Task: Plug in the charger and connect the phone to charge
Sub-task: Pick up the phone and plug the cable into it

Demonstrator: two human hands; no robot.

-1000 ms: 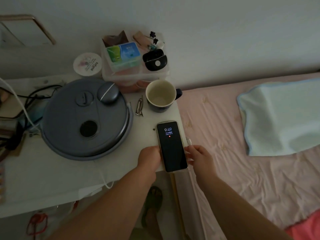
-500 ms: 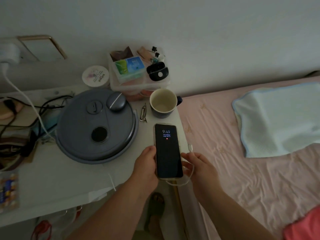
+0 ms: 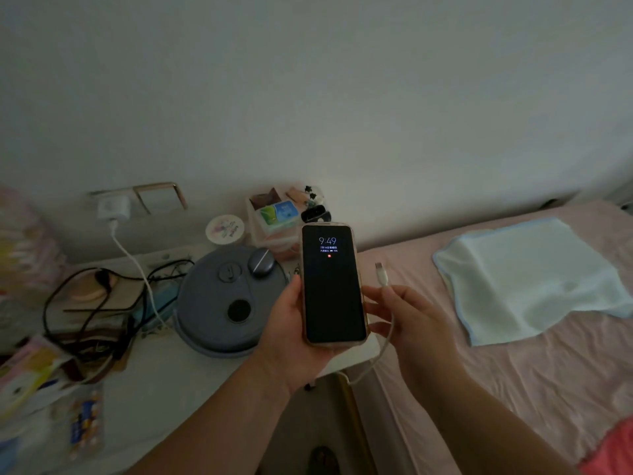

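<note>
Phone [image 3: 334, 286] upright in left hand [image 3: 291, 332], fingers wrapped round its edges, long axis vertical, port at bottom. Right hand [image 3: 416, 332] just beside, pinching cable [image 3: 385, 341]; plug [image 3: 380, 272] points up, away from port. Charger [image 3: 113, 208] already in wall.

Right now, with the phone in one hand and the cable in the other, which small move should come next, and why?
Probably bring the plug down to the phone's bottom edge. The right hand holds the cable with the plug pointing up and free; the left hand holds the phone; the charger already sits in the wall.
</note>
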